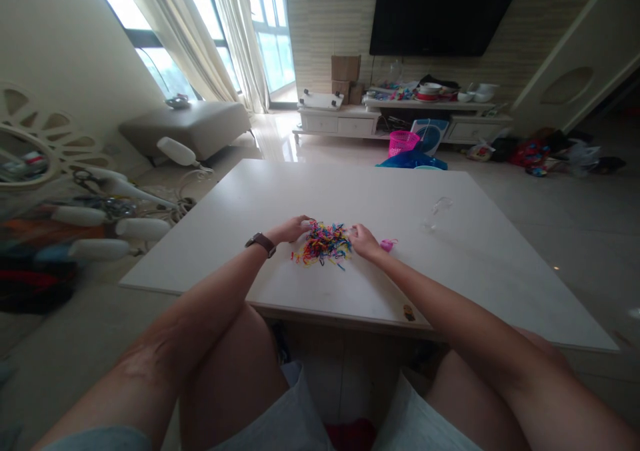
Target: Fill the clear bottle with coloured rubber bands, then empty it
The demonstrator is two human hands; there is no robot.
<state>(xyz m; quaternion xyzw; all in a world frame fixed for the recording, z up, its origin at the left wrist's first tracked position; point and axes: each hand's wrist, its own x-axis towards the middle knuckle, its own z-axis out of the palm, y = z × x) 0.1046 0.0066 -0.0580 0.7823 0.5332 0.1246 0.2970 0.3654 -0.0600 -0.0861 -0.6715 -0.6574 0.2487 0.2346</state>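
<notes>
A loose heap of many-coloured bands or short cords [327,245] lies on the white table [280,187] in front of me. At its left edge is my left hand [291,229], fingers curled around something pale and see-through that is too small to make out. My right hand [365,241] is closed at the heap's right edge, with a pale, clear bit showing at its fingertips. What each hand grips is mostly hidden. Just right of my right hand sits a small pink item [387,245]. Some strands are scattered toward the near side of the heap.
A clear plastic piece [442,204] rests on the right half of the table. A small brown and yellow sticker [409,313] is at the near edge. Beyond the table are a pink basket [401,143] and blue plastic [411,159]; white-shaded lamp arms [143,229] stand left.
</notes>
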